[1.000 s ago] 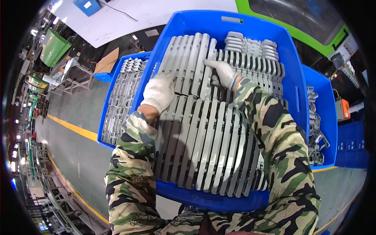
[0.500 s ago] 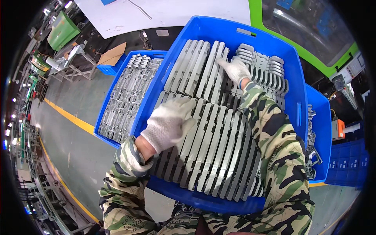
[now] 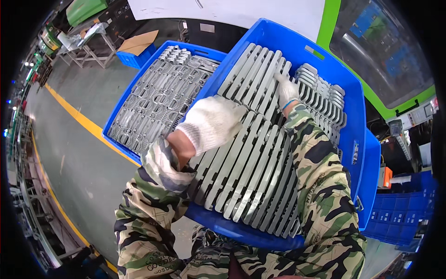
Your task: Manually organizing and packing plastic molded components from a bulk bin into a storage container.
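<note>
Long light-grey metal bars (image 3: 239,172) stand packed on edge in a near row and a far row inside a large blue bin (image 3: 278,32). My left hand (image 3: 216,122), in a white knitted glove, rests over the left side where the rows meet. Its fingers curl down toward the bars, and what lies under them is hidden. Farther in, my gloved right hand (image 3: 288,90) closes at the right end of the far row, thumb against a bar (image 3: 274,90). The other fingers are partly hidden. Ribbed grey metal parts (image 3: 325,95) fill the bin's right side.
A second blue bin (image 3: 153,56) full of flat grey castings (image 3: 160,100) stands at left. Another blue bin (image 3: 370,172) sits partly behind the large one at right. A green-framed machine window (image 3: 376,51) rises behind. Yellow lines (image 3: 74,111) cross the floor.
The view has shifted, so the bins sit differently in it. The far-row bars now look evenly spaced, where a gap showed before. My left hand has curled more; my right thumb has turned upward.
</note>
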Demonstrator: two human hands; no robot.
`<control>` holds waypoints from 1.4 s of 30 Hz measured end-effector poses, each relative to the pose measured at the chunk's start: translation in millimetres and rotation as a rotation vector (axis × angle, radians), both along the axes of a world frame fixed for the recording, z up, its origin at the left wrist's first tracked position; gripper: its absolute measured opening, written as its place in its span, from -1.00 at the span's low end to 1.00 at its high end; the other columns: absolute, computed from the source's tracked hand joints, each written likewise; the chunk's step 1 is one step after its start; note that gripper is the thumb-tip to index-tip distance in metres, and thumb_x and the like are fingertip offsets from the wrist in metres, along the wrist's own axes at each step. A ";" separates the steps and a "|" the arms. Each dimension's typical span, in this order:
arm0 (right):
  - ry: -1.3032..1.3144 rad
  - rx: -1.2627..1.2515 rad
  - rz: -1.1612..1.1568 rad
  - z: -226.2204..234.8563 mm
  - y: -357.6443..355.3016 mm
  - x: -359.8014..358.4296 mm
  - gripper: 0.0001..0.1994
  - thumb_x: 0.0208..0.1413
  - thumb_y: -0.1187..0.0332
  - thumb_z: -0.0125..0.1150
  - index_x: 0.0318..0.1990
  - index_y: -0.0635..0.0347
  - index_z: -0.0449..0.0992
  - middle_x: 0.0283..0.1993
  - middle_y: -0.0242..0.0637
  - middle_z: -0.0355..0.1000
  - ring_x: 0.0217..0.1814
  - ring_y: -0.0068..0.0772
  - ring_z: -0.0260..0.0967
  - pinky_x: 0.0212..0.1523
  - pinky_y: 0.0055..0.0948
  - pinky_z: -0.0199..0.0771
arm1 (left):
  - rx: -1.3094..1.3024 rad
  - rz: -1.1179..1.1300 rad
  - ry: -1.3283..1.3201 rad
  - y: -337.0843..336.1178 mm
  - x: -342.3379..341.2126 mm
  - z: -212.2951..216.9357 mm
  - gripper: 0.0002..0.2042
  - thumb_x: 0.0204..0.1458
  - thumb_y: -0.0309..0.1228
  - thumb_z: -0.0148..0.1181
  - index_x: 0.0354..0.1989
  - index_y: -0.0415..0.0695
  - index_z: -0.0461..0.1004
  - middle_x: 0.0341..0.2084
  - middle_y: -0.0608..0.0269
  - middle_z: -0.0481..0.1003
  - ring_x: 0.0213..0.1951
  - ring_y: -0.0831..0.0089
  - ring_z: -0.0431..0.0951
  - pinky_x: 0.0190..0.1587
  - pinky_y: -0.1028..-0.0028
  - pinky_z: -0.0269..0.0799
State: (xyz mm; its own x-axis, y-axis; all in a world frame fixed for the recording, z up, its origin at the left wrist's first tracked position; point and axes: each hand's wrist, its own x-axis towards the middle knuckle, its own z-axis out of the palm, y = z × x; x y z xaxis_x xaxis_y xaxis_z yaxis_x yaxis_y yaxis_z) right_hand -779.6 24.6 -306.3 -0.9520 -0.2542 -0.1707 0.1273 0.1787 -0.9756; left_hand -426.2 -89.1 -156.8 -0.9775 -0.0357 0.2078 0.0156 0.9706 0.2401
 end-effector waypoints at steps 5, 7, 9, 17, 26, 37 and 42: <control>-0.007 0.090 0.134 15.2 6.6 22.0 -0.30 0.24 -0.05 0.50 0.24 0.49 0.62 0.15 -0.08 0.67 0.08 -0.16 0.62 0.18 -0.26 0.53 | -0.032 -0.022 -0.064 -6.2 9.8 4.7 -0.74 0.22 -0.28 0.24 0.01 -0.12 0.61 -0.22 0.06 0.70 -0.06 -0.02 0.71 -0.01 0.01 0.64; 0.012 0.185 0.169 29.7 -2.9 37.4 -0.11 0.20 -0.19 0.48 0.34 0.57 0.53 0.26 0.02 0.62 0.20 -0.07 0.59 0.28 -0.20 0.48 | -0.036 -0.014 -0.060 -13.4 10.7 -5.7 -0.73 0.22 -0.28 0.25 0.01 -0.12 0.62 -0.21 0.06 0.70 -0.06 -0.03 0.71 -0.01 0.01 0.64; 0.134 0.445 0.227 54.9 0.2 49.0 0.06 0.16 -0.40 0.31 0.40 0.58 0.46 0.39 0.30 0.52 0.46 0.11 0.49 0.42 -0.13 0.37 | 0.003 -0.004 0.020 -18.8 14.2 -13.3 -0.74 0.22 -0.27 0.25 -0.01 -0.12 0.62 -0.23 0.05 0.70 -0.07 -0.04 0.71 0.00 0.01 0.64; 1.047 0.819 0.111 86.2 -10.6 39.6 -0.15 0.31 -0.25 0.19 0.56 0.16 0.34 0.61 0.03 0.32 0.63 0.12 0.27 0.58 -0.05 0.29 | 0.001 0.009 -0.036 -15.4 6.5 -8.1 -0.72 0.23 -0.24 0.25 -0.01 -0.12 0.63 -0.26 0.04 0.70 -0.10 -0.05 0.72 0.00 0.01 0.63; 1.114 0.936 0.459 78.5 -50.0 27.1 -0.48 0.47 -0.13 0.01 0.19 0.08 0.62 0.33 -0.05 0.54 0.38 0.13 0.47 0.39 0.10 0.41 | 0.009 -0.024 0.026 -20.1 4.7 -17.4 -0.78 0.21 -0.23 0.26 -0.16 -0.11 0.65 -0.35 0.03 0.68 -0.18 -0.05 0.73 -0.05 0.02 0.63; 1.056 0.602 0.005 80.6 -14.6 27.9 -0.38 0.41 -0.07 0.09 0.36 0.28 0.54 0.39 0.19 0.51 0.46 0.20 0.44 0.50 -0.03 0.39 | 0.013 0.021 -0.030 -25.7 7.9 -16.2 -0.78 0.22 -0.23 0.22 -0.19 -0.11 0.65 -0.35 0.01 0.68 -0.18 -0.07 0.72 -0.06 0.01 0.63; 1.033 0.874 0.309 59.2 -22.3 43.4 -0.31 0.48 -0.14 0.00 0.38 0.38 0.46 0.39 0.26 0.47 0.44 0.28 0.44 0.44 0.10 0.44 | 0.004 0.032 0.001 -23.8 -0.6 -14.4 -0.79 0.24 -0.23 0.21 -0.18 -0.10 0.63 -0.32 0.01 0.68 -0.15 -0.08 0.71 -0.05 -0.01 0.62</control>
State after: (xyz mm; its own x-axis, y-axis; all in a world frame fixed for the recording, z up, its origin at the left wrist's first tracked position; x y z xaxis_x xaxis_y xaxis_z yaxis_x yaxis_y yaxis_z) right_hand -736.3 2.3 -247.1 -0.6685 -0.6521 0.3575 -0.7320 0.6620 -0.1611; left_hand -426.8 -112.9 -171.2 -0.9756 -0.0677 0.2087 -0.0151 0.9696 0.2442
